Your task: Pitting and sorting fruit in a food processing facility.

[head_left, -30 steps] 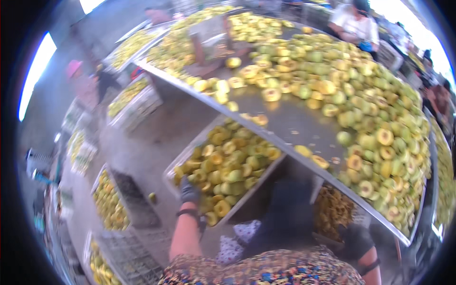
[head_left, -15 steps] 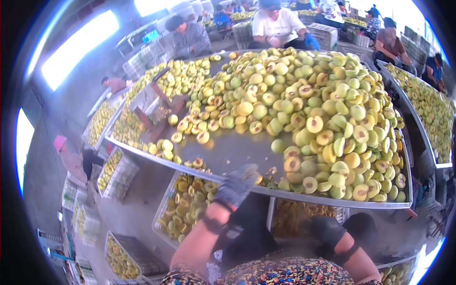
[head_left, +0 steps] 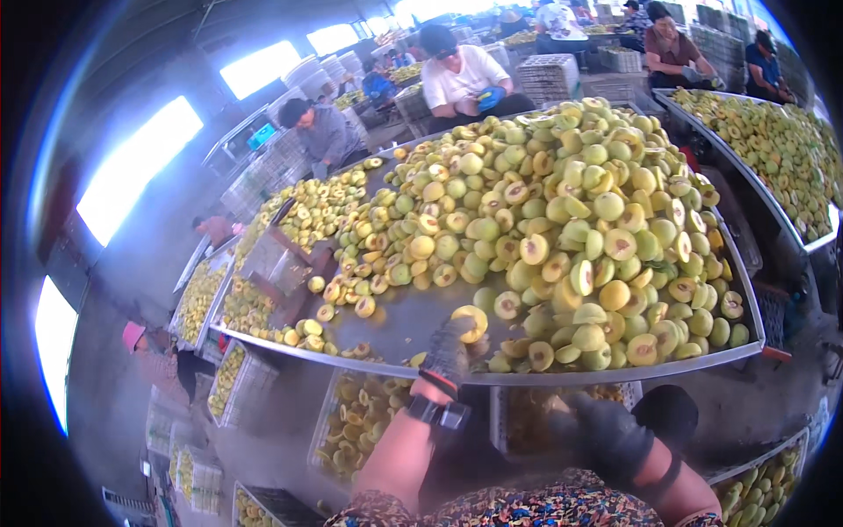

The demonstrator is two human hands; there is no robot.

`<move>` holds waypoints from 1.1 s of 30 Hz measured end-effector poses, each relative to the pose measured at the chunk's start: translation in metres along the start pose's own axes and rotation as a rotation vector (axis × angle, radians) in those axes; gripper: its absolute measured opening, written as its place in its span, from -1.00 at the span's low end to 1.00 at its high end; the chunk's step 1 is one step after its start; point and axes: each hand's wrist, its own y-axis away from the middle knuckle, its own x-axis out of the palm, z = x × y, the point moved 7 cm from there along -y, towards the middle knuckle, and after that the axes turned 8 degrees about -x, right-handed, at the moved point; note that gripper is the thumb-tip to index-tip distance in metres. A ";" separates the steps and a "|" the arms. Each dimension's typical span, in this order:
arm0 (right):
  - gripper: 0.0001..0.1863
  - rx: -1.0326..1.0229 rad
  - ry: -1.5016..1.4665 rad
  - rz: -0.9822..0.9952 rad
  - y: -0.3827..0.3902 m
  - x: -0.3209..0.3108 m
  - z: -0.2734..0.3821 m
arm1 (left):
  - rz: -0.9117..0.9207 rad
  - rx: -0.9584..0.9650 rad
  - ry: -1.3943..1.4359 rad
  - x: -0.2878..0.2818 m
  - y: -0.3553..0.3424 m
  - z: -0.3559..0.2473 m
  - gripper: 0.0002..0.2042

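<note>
My left hand, in a dark grey knit glove, is closed on a peach half, its cut face and brown hollow turned up. It sits just over the near edge of the metal-topped table. My right hand, in a dark glove, is lower, in front of the table edge and over a crate; its fingers are blurred by motion. A small pale spot shows by its fingertips, too unclear to name. A large heap of yellow-green peach halves covers the table's right and middle.
Crates of peach halves stand below the table's near edge, another crate lower right. A metal divider crosses the table's left part. Across the table a person in white and one in grey work. Another fruit-covered table stands right.
My left hand has moved slightly right and up, and a peach half now shows in its grasp. My right hand has shifted slightly. The view has tilted up.
</note>
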 end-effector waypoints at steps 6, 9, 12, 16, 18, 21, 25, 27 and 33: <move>-0.59 -0.379 -0.135 -0.164 -0.065 0.004 0.085 | 0.213 0.166 0.512 0.056 0.121 -0.025 -0.68; -0.49 -0.668 0.114 -0.227 -0.073 0.020 0.115 | 0.185 0.240 0.346 0.042 0.142 -0.023 -0.52; -0.45 -0.563 0.210 -0.087 -0.082 0.045 0.119 | 0.155 0.231 0.526 0.033 0.153 -0.019 -0.47; -0.46 -0.432 0.217 -0.119 -0.081 0.055 0.118 | 0.162 0.236 0.503 0.024 0.155 -0.016 -0.49; -0.48 -0.358 0.210 -0.084 -0.080 0.058 0.114 | 0.118 0.157 0.527 0.022 0.159 -0.017 -0.48; -0.53 -0.408 0.274 -0.071 -0.073 0.061 0.113 | 0.058 0.238 0.261 0.025 0.169 -0.027 -0.47; -0.60 -0.453 0.290 0.024 -0.066 0.070 0.097 | 0.162 0.464 -0.256 0.022 0.168 -0.039 -0.48; -0.62 -0.409 0.245 0.074 -0.067 0.068 0.098 | 0.192 0.326 -0.431 0.012 0.158 -0.033 -0.72; -0.55 -0.491 -0.553 0.038 -0.058 0.045 0.112 | 0.179 0.423 0.096 0.039 0.169 -0.029 -0.47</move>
